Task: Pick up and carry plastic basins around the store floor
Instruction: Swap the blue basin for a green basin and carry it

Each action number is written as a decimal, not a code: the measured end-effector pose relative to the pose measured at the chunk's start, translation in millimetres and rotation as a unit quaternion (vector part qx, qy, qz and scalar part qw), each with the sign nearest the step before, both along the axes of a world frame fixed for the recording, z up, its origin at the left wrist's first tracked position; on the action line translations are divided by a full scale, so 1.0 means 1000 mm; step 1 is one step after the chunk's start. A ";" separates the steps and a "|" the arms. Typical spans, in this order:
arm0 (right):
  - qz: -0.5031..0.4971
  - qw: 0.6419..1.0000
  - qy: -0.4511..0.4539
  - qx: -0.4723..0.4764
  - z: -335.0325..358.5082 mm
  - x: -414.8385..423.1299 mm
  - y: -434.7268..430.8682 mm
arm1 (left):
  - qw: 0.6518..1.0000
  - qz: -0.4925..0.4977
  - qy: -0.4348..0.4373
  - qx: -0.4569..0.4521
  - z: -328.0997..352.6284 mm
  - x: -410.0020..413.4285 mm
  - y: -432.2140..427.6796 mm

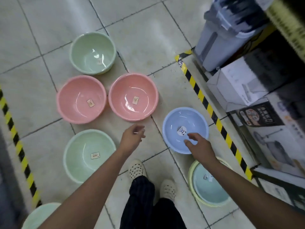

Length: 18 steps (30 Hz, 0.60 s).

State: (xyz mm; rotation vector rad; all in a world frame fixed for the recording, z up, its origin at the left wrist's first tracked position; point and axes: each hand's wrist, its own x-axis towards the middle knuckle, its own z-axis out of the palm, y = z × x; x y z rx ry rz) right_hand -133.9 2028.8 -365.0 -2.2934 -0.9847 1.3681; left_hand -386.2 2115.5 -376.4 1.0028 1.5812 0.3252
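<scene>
Several plastic basins stand on the tiled floor. A blue basin (175, 123) with a panda sticker lies right of centre. My right hand (200, 144) hovers over its near rim, fingers apart and empty. My left hand (132, 138) hangs loosely curled over bare floor, just below the right pink basin (133, 96), holding nothing. A second pink basin (80, 99) sits beside it. One green basin (92, 52) is farther away, another green basin (87, 154) lies left of my left forearm. A yellow-rimmed basin with a pale blue inside (208, 184) is partly hidden under my right arm.
Yellow-black hazard tape (209, 106) marks the floor in front of shelving on the right, with grey bins (231, 30) and boxed goods (239, 86). More tape (16, 142) runs down the left. My feet in white shoes (137, 169) stand between the basins. Another green basin (41, 215) shows bottom left.
</scene>
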 end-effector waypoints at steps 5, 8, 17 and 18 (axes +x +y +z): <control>0.074 0.997 0.023 -0.003 0.076 -0.061 0.011 | 0.994 0.110 0.003 0.006 0.080 -0.085 -0.031; 0.134 0.991 0.027 -0.011 0.102 -0.105 0.012 | 0.980 0.197 0.005 0.011 0.114 -0.139 -0.059; 0.365 0.930 0.020 -0.046 0.141 -0.286 -0.037 | 0.885 0.465 -0.005 -0.010 0.158 -0.285 -0.214; 0.394 0.917 0.016 -0.055 0.145 -0.307 -0.047 | 0.872 0.488 -0.008 -0.019 0.161 -0.299 -0.237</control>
